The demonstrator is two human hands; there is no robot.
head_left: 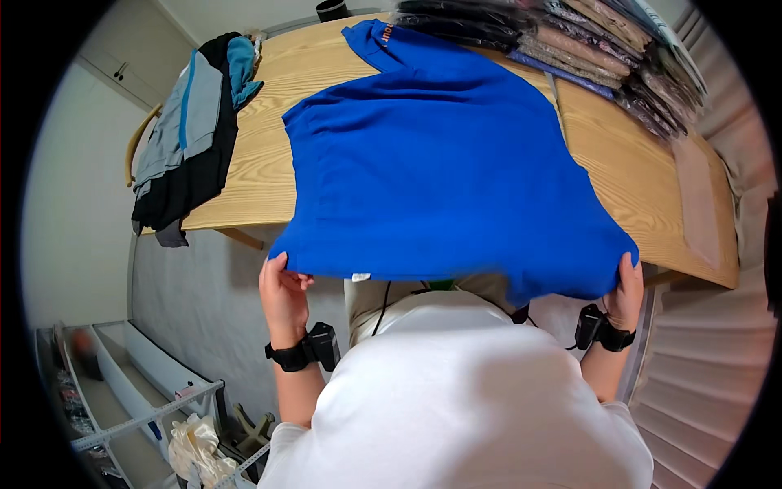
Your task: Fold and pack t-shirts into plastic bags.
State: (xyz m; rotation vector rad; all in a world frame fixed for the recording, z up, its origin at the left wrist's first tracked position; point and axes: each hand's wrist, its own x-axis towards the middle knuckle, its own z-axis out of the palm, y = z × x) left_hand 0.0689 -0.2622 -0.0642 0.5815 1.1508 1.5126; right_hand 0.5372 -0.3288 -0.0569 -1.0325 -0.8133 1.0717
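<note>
A bright blue knit-like top point(432, 171) lies spread sideways over the wooden table, its near edge drawn out past the table's front. One sleeve reaches toward the far side, with small orange lettering by its end. My left hand point(283, 295) pinches the near left corner, thumb on top, other fingers curled beneath. At the near right corner my right hand point(626, 292) grips the cloth the same way, its fingers partly hidden under the fabric. Between my hands the near edge hangs slightly, and a small white label point(361, 277) shows on it. Each wrist wears a black strapped device.
The wooden table point(261, 163) carries piled grey, black and teal clothes point(191, 130) at its left end. Stacks of bagged folded garments point(570, 49) fill the far right. A dark cup-like container point(331, 10) stands at the back. Metal shelving point(147, 424) is low on the left; curtains point(692, 359) hang right.
</note>
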